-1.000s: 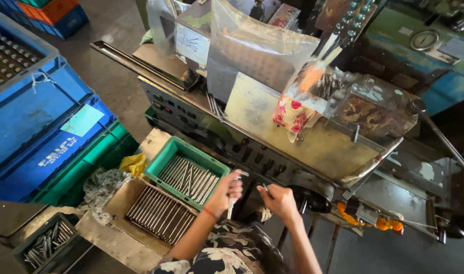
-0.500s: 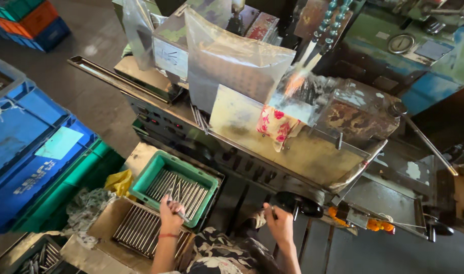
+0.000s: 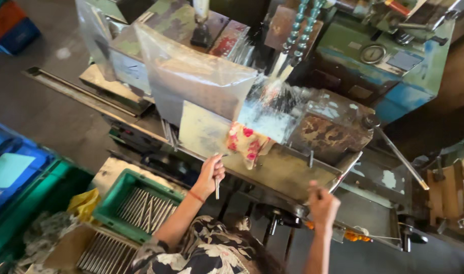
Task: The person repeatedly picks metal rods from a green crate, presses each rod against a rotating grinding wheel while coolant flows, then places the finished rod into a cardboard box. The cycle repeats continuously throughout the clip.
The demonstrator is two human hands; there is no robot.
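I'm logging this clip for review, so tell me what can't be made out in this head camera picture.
Head view only:
- What the right hand grips: hidden by its own fingers.
- Lower end of the metal rod in the left hand: too small and blurred to tell its shape.
- Spot where coolant spray lands: hidden by splash and the plastic sheet.
- Cardboard box of rods: cut off by the bottom edge.

Dark concrete floor (image 3: 44, 111), stained and dusty. Worn green-and-blue machine (image 3: 394, 66) filling the upper right, coolant hoses (image 3: 298, 30) spraying above a rusty tray (image 3: 288, 175). Plastic sheeting (image 3: 191, 81) draped over the middle. Blue crates (image 3: 9, 167) at left, green crate (image 3: 115, 198) below. Daylight from the left.
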